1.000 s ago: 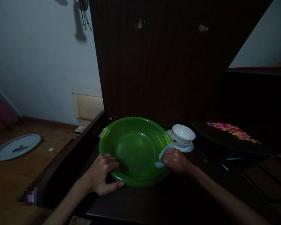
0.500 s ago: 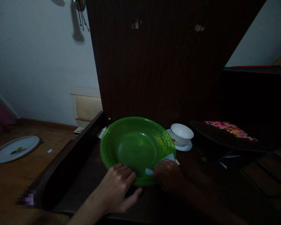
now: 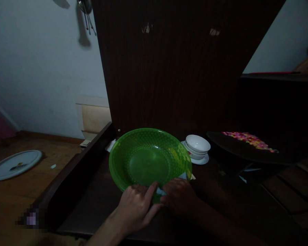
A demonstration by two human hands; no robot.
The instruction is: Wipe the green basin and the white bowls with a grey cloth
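Note:
A round green plastic basin (image 3: 149, 164) with a yellow-patterned patch on its right inner wall sits on the dark wooden surface. My left hand (image 3: 137, 206) grips its near rim, fingers over the inside and thumb on the outer side. At the near right rim, my right hand (image 3: 178, 196) is closed on a light blue cloth (image 3: 160, 192). The cloth shows on both sides of that hand and lies against the rim. Both hands are close together, the left thumb almost reaching the right fingers. Part of the near rim is hidden behind them.
Stacked white bowls (image 3: 197, 145) stand on a white plate (image 3: 201, 160) right of the basin. Farther right is a dark panel with a colourful pattern (image 3: 248, 140). A raised wooden edge (image 3: 79, 171) borders the left side. On the floor lies a white oval lid-like thing (image 3: 15, 165).
My right hand has moved slightly left and nearer along the rim with the cloth. My left hand has shifted right, its thumb now close to the right hand. The basin has stayed in place.

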